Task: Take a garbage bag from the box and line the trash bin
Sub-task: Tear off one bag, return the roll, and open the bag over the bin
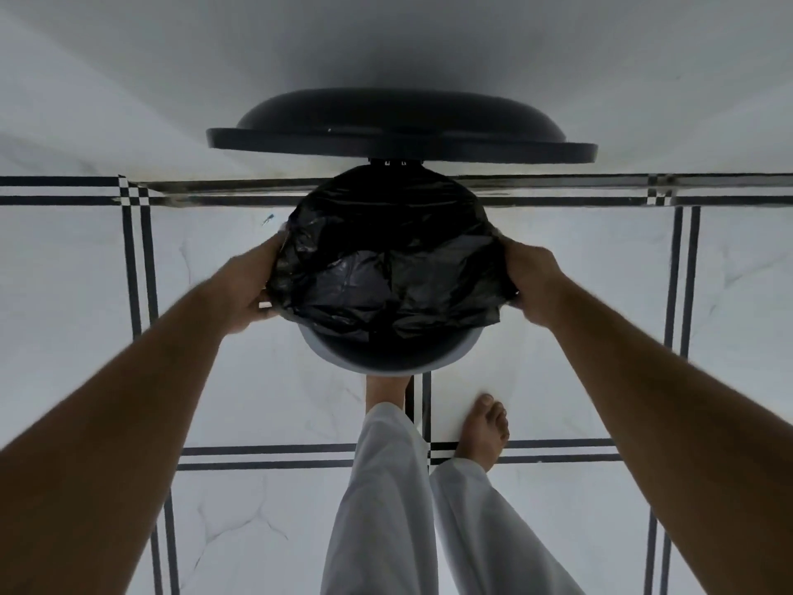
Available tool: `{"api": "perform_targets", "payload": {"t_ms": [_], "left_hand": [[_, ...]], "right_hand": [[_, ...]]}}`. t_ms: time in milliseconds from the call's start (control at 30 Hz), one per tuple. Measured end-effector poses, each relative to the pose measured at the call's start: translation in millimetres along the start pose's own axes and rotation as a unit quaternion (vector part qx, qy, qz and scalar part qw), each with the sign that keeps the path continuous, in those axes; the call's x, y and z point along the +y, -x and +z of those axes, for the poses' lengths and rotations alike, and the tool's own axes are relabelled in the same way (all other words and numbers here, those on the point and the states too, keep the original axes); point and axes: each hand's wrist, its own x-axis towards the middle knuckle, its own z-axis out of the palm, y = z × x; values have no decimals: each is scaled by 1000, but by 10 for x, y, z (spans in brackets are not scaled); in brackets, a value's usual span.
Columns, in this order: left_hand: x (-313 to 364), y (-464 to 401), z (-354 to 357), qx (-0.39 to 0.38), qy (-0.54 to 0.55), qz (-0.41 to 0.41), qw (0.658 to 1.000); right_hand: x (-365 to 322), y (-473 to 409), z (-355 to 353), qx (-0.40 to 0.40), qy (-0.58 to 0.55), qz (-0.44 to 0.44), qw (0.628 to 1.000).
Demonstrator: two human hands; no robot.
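A round trash bin (382,366) stands on the floor below me, its pale rim showing at the near side. Its black lid (399,131) is raised upright behind it. A crumpled black garbage bag (386,268) is spread over the bin's mouth and covers most of it. My left hand (249,289) grips the bag's left edge at the bin's rim. My right hand (532,281) grips the bag's right edge. The box of bags is not in view.
White marble-like floor tiles with dark double lines (266,457) surround the bin. A white wall (128,100) rises just behind the lid. My bare feet and white trouser legs (386,500) are close in front of the bin; one foot (384,388) is under its near edge.
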Motion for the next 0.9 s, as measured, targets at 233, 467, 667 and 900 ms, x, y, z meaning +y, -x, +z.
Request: {"api": "perform_targets", "payload": {"t_ms": [233, 467, 667, 900], "left_hand": [[-720, 406, 118, -54, 183, -15, 981], [-910, 643, 184, -5, 285, -12, 959], [-929, 774, 285, -23, 329, -8, 944], [-1157, 755, 327, -41, 334, -28, 941]], "right_hand": [[506, 512, -30, 14, -143, 14, 989], [723, 652, -15, 33, -229, 23, 973], [579, 549, -27, 71, -208, 28, 975], [618, 551, 43, 32, -206, 88, 974]]}}
